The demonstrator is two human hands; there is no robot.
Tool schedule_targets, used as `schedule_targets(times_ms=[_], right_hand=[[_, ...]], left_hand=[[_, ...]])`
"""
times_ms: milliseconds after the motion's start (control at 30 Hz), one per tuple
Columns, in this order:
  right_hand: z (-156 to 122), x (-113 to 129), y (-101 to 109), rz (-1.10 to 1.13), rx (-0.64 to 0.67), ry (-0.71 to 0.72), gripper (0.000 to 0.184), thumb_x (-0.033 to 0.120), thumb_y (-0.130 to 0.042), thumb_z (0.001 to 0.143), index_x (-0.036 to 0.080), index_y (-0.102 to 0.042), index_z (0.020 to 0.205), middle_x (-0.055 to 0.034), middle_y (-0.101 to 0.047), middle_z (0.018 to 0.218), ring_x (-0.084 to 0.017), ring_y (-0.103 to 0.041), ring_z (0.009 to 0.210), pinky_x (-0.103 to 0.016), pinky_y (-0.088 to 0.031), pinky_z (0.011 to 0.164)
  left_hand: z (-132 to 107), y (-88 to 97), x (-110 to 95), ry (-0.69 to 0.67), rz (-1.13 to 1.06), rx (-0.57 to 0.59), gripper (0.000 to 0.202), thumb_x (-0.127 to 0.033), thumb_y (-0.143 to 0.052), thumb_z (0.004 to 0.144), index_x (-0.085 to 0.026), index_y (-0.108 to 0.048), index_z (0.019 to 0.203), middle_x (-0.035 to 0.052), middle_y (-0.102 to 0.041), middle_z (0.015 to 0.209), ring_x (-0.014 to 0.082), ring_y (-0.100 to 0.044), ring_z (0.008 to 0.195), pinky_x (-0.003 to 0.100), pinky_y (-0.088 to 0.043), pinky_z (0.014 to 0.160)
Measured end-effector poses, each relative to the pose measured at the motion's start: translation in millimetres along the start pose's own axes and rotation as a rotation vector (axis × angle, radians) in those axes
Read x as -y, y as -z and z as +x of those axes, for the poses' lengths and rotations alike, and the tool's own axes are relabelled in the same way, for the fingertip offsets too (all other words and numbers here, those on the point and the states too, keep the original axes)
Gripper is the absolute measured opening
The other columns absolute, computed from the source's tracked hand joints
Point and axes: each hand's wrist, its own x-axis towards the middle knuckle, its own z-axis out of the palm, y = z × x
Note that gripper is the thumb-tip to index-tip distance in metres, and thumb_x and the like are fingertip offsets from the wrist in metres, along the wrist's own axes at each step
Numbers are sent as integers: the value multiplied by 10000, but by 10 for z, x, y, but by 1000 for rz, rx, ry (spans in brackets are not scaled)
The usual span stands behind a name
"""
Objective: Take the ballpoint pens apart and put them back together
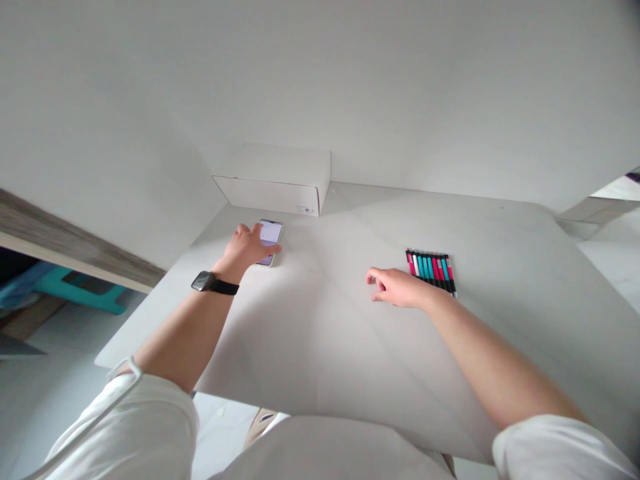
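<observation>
On the left side of the white table lies a smartphone (271, 233) with a lit screen and a pale case. My left hand (246, 248) is over its lower left part, thumb at the right edge and fingers at the left edge, gripping it across its width. Part of the screen is hidden under that hand. My right hand (397, 287) hovers over or rests on the middle right of the table, fingers loosely bent and thumb apart, holding nothing. Just to its right lies a row of several pens (431, 268) in pink, teal, white and black; my right wrist covers their lower ends.
A white cardboard box (273, 193) stands at the back left of the table (310, 320), near the wall. Beyond the left edge, a teal plastic stool (75, 291) is on the floor. A black watch (214, 282) is on my left wrist.
</observation>
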Motion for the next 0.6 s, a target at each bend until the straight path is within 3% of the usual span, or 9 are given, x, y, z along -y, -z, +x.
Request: schedule_targets(times_ms=[333,600], right_hand=[[4,-8,-3,1,4,1,345,391,-735,889,267,-579,1170,32,-697,844,-152,-622,681,-266,-376,636],[21,-26,0,-10,4,3,345,385,-742,886,272,-576,1166,30,-701,841,-160,-629,702,-263,-370,634]], left_hand=[[-48,16,-43,-1,25,-29,1073,-817,-655,766,-223,-354,1608,227,-508,1380,460,-527,1316,480,-465,1051],[12,-112,83,-1,-31,-2,1074,-871,-574,781,-215,-372,1607,238,-548,1370,448,-584,1263,467,-481,1019]])
